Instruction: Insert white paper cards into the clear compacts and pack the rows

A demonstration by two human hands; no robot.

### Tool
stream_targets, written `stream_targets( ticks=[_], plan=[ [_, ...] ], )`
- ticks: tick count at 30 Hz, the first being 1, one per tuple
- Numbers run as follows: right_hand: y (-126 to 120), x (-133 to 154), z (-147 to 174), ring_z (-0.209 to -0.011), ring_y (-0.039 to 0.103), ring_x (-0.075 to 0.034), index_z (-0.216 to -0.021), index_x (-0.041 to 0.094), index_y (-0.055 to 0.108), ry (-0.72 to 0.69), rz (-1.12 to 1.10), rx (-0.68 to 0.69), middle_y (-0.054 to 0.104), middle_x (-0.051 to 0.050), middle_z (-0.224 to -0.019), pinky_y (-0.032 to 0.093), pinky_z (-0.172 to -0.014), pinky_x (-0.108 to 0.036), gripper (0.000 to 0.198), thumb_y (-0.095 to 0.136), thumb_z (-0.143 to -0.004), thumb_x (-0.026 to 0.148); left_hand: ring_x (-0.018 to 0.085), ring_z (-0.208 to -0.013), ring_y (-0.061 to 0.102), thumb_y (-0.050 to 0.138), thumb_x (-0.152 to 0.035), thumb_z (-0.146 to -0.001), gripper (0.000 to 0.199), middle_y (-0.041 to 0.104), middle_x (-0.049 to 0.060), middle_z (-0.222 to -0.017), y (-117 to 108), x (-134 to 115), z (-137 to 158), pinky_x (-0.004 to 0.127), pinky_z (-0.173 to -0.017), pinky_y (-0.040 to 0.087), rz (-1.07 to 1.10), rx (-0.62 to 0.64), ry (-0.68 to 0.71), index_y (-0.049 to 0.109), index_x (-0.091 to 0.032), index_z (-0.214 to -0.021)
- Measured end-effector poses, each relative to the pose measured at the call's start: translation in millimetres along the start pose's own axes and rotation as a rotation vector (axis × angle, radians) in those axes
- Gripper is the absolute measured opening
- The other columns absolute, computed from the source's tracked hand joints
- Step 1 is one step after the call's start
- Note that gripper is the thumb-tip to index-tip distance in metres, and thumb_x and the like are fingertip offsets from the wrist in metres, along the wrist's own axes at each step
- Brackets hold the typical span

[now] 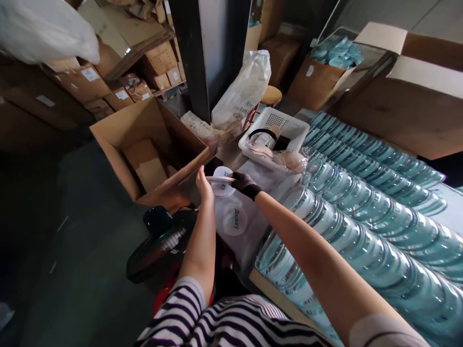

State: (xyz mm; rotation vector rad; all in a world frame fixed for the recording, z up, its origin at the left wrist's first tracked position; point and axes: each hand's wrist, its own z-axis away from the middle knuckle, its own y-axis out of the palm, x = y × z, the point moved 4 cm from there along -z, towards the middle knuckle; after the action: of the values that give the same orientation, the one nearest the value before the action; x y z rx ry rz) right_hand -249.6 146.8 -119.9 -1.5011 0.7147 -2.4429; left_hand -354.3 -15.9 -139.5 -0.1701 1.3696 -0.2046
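My left hand (pixel 205 184) is bare and seen edge-on, its fingers stretched out and its palm side against the end of a thin white disc or small stack of discs. My right hand (pixel 245 184), in a dark mesh glove, pinches the opposite end of that white disc (pixel 217 179). Just behind and below it shows a round white piece with dark lettering (pixel 222 189). Nearer to me, another round white lettered piece (pixel 235 220) lies flat on the pale table covering (pixel 249 233). Whether I hold one disc or several is hard to see.
Nested rows of clear bluish plastic pieces (pixel 365 217) fill the right side. A white basket (pixel 302 127) with wrapped items stands beyond my hands. An open carton (pixel 119 144) stands at left, a dark pillar (pixel 202 53) behind, and a dark green glossy object (pixel 159 250) below my left arm.
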Motion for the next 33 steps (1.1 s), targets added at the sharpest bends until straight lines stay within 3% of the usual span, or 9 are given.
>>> stream_targets(
  ticks=[5, 10, 13, 18, 20, 24, 27, 30, 33],
  plan=[
    [15, -9, -2, -0.094, 0.068, -0.019, -0.127, 0.02, 0.064, 0.055, 0.015, -0.031, 0.073, -0.006, -0.11, 0.052, -0.087, -0.03, 0.052, 0.072, -0.076, 0.021, 0.027, -0.122, 0.062, 0.036, -0.049, -0.097, 0.055, 0.07, 0.019, -0.12, 14, 14, 7, 0.04, -0.109, 0.043, 0.1, 0.023, -0.036, 0.075, -0.01, -0.097],
    [14, -9, 3, -0.104, 0.067, -0.021, -0.125, 0.019, 0.063, 0.065, -0.021, -0.158, 0.072, -0.008, -0.117, 0.051, -0.091, -0.031, 0.043, 0.068, -0.084, 0.029, 0.025, -0.111, 0.066, 0.044, -0.044, -0.094, 0.042, 0.073, 0.014, -0.111, 21, 6, 9, 0.037, -0.101, 0.048, 0.076, 0.052, 0.031, 0.074, -0.014, -0.099],
    [9, -5, 5, -0.106, 0.066, -0.023, -0.13, 0.02, 0.06, 0.072, 0.037, -0.105, 0.071, -0.009, -0.119, 0.051, -0.092, -0.034, 0.046, 0.066, -0.086, 0.03, 0.026, -0.106, 0.067, 0.044, -0.042, -0.094, 0.041, 0.073, 0.016, -0.104, 24, 7, 6, 0.038, -0.099, 0.049, 0.065, 0.064, 0.0, 0.072, -0.012, -0.093],
    [-1, 7, 13, -0.097, 0.068, -0.027, -0.111, 0.021, 0.072, 0.105, 0.054, -0.04, 0.074, -0.009, -0.105, 0.054, -0.086, -0.039, 0.03, 0.064, -0.086, 0.035, 0.023, -0.137, 0.049, 0.047, -0.042, -0.096, 0.043, 0.052, 0.014, -0.147, 22, -4, 19, 0.036, -0.109, 0.042, 0.217, 0.026, -0.055, 0.06, -0.019, -0.129],
    [-4, 15, 23, -0.086, 0.068, -0.022, -0.112, 0.019, 0.071, 0.085, -0.182, -0.075, 0.074, -0.007, -0.096, 0.057, -0.075, -0.034, 0.037, 0.063, -0.086, 0.043, 0.024, -0.143, 0.042, 0.05, -0.048, -0.094, 0.05, 0.042, 0.01, -0.156, 25, -13, 37, 0.038, -0.108, 0.044, 0.448, 0.099, -0.159, 0.05, -0.027, -0.14],
    [-18, 29, 64, -0.076, 0.066, -0.02, -0.108, 0.013, 0.071, -0.011, -0.623, -0.069, 0.072, -0.007, -0.088, 0.058, -0.063, -0.032, 0.057, 0.065, -0.078, 0.061, 0.032, -0.124, 0.059, 0.07, -0.055, -0.079, 0.06, 0.062, 0.015, -0.134, 33, -48, 88, 0.045, -0.1, 0.049, 0.824, 0.361, -0.257, 0.061, -0.02, -0.128],
    [-56, 41, 116, -0.096, 0.067, -0.026, -0.12, 0.015, 0.067, -0.162, -0.489, -0.149, 0.072, -0.01, -0.106, 0.058, -0.082, -0.039, 0.068, 0.071, -0.074, 0.065, 0.031, -0.115, 0.064, 0.076, -0.049, -0.075, 0.055, 0.069, 0.014, -0.122, 30, -69, 129, 0.044, -0.096, 0.051, 0.906, 0.381, -0.339, 0.066, -0.018, -0.12],
    [-103, 59, 179, -0.131, 0.052, -0.029, -0.144, 0.022, 0.05, -0.374, -0.368, -0.331, 0.057, -0.012, -0.141, 0.045, -0.108, -0.043, 0.077, 0.06, -0.083, 0.069, 0.026, -0.11, 0.068, 0.068, -0.04, -0.085, 0.043, 0.073, 0.012, -0.114, 29, -76, 185, 0.04, -0.096, 0.053, 0.911, 0.557, -0.615, 0.066, -0.016, -0.12],
    [-127, 77, 235, -0.136, 0.047, -0.027, -0.136, 0.023, 0.058, -0.526, -0.298, -0.267, 0.053, -0.011, -0.145, 0.039, -0.113, -0.041, 0.069, 0.046, -0.089, 0.073, 0.022, -0.101, 0.072, 0.063, -0.029, -0.089, 0.03, 0.076, 0.006, -0.102, 25, -73, 251, 0.034, -0.092, 0.056, 0.854, 0.7, -0.835, 0.068, -0.02, -0.117]
  ],
)
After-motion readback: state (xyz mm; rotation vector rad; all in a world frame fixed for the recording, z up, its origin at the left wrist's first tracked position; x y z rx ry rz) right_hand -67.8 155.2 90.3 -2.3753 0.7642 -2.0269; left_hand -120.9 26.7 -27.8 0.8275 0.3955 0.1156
